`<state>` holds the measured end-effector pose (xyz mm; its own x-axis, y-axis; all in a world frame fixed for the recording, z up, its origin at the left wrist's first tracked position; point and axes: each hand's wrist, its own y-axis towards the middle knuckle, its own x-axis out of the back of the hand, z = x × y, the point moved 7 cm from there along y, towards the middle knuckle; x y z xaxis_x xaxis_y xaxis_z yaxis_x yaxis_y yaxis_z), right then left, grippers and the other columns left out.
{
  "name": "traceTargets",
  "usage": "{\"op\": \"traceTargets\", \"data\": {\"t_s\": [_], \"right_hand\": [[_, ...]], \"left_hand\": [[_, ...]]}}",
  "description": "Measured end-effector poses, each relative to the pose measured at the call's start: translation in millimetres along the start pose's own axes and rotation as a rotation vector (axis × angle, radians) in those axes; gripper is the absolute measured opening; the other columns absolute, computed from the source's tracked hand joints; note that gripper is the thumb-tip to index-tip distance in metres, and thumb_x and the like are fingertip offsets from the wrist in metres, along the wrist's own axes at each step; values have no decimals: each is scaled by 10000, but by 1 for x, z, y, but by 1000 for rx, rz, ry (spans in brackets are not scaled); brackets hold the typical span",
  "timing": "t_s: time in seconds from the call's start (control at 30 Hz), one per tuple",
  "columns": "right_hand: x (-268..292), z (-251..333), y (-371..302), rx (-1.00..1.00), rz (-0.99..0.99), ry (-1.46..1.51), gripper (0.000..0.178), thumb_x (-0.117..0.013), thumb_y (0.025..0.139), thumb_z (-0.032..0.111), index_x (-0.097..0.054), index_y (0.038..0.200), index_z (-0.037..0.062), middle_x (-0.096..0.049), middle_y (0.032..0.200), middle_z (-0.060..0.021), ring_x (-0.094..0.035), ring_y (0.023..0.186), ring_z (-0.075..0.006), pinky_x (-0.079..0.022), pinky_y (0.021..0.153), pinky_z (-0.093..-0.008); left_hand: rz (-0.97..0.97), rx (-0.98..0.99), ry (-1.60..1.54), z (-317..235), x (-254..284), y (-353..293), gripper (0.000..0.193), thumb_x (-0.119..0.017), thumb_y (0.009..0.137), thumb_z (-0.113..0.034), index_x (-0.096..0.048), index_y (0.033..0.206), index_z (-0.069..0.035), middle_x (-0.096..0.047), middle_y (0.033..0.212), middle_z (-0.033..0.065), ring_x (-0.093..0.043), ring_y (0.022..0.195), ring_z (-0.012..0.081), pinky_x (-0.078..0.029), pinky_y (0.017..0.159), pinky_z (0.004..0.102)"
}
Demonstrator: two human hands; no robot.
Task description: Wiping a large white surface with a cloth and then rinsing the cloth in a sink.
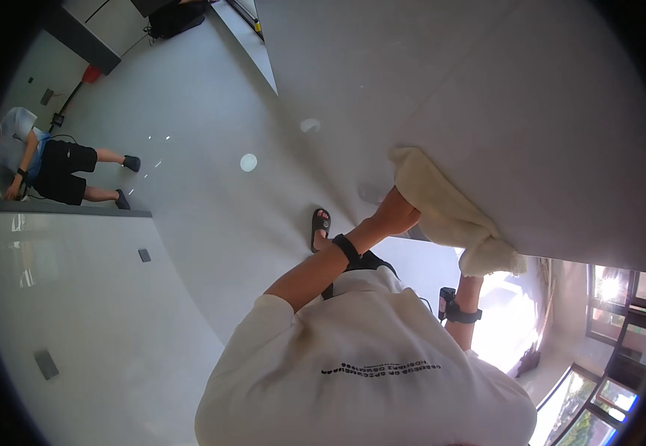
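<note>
A white shirt fills the lower middle, nearest the camera, dark lettering across its chest. From its sleeves the arms reach up and to the right, toward a cream cloth that lies against a broad grey panel; the panel looks upright, though the fisheye view leaves that a judgement.

The cloth lies ahead and to the right of the body. Its long axis slants from upper left to lower right, with the lower right end bunched. The left hand meets its left edge near mid-length, so the upper end spreads past that hand. The right hand is hidden behind the bunched end, with only the wrist showing below. The left hand is thus nearer the cloth's middle, the right nearer its lower end.

The hands are apart, one along each part of the cloth. The left looks curled, but its fingertips are covered; I cannot tell whether either is clamped on the fabric.

A black band circles the left wrist; a black strap with a small device, the right. Below, a sandal stands on the pale floor.
</note>
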<state>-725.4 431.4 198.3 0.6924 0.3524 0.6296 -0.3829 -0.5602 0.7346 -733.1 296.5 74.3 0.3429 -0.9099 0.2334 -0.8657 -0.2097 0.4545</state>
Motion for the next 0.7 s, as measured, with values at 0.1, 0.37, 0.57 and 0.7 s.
{"op": "traceTargets", "data": {"t_s": [0.1, 0.37, 0.57, 0.7], "right_hand": [[5, -43, -20, -13, 8, -52, 400, -602, 838, 352, -550, 1126, 80, -560, 1159, -133, -547, 1029, -284, -444, 869, -369], [-16, 19, 2, -107, -16, -187, 358, -605, 843, 316, -557, 1109, 81, -575, 1137, -126, -562, 1005, -279, -459, 848, -362], [-112, 88, -15, -80, 342, 217, 184, -687, 724, 169, -529, 805, 117, -545, 762, -70, -600, 644, -253, -499, 565, -372], [-99, 99, -3, -231, 268, 156, 184, -690, 704, 128, -534, 803, 119, -550, 771, -70, -600, 662, -254, -494, 564, -364]], "left_hand": [[-2, -117, 45, -25, 27, 30, 320, -497, 831, -11, -548, 1147, -16, -566, 1181, 178, -477, 1138, 396, -370, 990, 461], [-6, -405, 156, -53, 99, 109, 327, -563, 819, -125, -574, 1139, -63, -559, 1195, 145, -517, 1081, 364, -405, 945, 449], [309, -215, 210, 43, 114, 69, 380, -594, 796, -133, -551, 1167, -58, -568, 1179, 154, -508, 1106, 377, -409, 948, 477], [304, -505, 236, -5, 145, 118, 358, -607, 777, -121, -569, 1127, -60, -598, 1136, 123, -539, 1070, 353, -436, 905, 462]]}}
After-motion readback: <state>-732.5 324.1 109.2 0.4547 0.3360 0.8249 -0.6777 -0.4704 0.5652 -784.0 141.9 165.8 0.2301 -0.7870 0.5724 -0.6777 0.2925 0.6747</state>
